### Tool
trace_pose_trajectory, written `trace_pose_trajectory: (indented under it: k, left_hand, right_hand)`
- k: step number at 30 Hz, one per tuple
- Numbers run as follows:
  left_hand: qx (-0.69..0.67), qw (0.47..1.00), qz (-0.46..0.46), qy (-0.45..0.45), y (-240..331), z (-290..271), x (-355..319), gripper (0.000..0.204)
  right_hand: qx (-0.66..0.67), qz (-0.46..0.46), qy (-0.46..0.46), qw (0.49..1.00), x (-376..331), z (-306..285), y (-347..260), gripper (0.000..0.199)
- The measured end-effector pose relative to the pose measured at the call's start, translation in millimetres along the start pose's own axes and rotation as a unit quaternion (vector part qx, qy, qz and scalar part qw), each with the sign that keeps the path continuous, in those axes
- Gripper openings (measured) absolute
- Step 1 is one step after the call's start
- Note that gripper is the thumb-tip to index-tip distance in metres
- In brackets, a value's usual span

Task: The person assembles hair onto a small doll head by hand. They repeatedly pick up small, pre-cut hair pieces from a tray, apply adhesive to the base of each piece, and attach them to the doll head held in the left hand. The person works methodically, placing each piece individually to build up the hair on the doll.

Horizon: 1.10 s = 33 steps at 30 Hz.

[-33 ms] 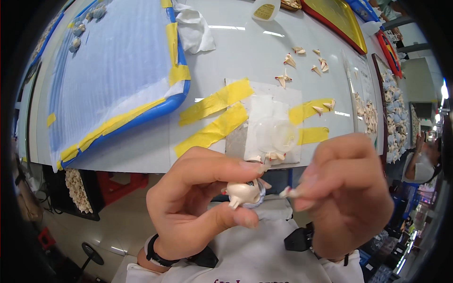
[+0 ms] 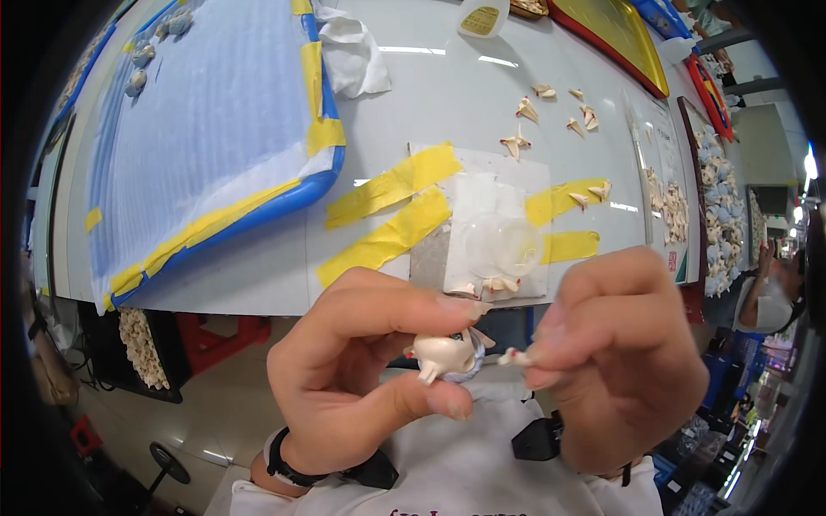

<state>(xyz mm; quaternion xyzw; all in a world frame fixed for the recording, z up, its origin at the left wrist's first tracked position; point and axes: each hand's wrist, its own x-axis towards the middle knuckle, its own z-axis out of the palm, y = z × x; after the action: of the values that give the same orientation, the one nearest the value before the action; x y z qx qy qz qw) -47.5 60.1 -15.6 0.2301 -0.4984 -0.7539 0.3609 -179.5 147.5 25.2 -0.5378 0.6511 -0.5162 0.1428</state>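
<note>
My left hand (image 2: 340,348) is closed around a small cream figurine part (image 2: 440,354), held between thumb and fingers. It is rounded like a doll's head, with a stubby peg at its lower end and a bluish portion on its right side. To its right, my right hand (image 2: 624,353) pinches a tiny cream piece (image 2: 514,357) with a red spot. A small gap separates the two parts. Just beyond my fingers, a clear round plastic dish (image 2: 520,245) sits on white paper (image 2: 473,193), with a few cream bits (image 2: 502,285) in front of it.
Yellow tape strips (image 2: 387,236) cross the table around the paper. Several pointed cream pieces (image 2: 527,108) lie scattered farther back. A blue-rimmed tray (image 2: 323,185) lined with pale sheeting fills the left. Behind are a white cloth (image 2: 354,52), a bottle (image 2: 482,17) and a gold tray (image 2: 611,34).
My right hand has shifted slightly left, bringing the tiny cream piece nearer the figurine part. My left hand stays almost where it was.
</note>
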Motion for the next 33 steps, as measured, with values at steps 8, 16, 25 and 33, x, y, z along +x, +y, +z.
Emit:
trace_pose_trajectory:
  k: [8,16,25,33]
  left_hand:
    - [0.008,0.999,0.018,-0.045,-4.0,-9.7,-6.0,0.057]
    - [0.038,0.998,0.015,-0.045,0.3,-5.6,-4.6,0.057]
    - [0.185,0.958,0.209,-0.065,-2.8,-2.3,1.9,0.047]
    - [0.517,0.813,0.260,-0.062,27.1,-7.8,3.0,0.046]
  right_hand:
    - [-0.134,-0.053,0.029,0.989,0.9,9.6,-7.7,0.020]
    - [-0.265,-0.108,-0.010,0.958,5.9,2.1,-22.0,0.022]
    - [0.114,0.093,-0.069,0.987,0.5,-14.1,-3.2,0.032]
    - [-0.174,0.144,0.092,0.970,14.3,-107.2,22.3,0.023]
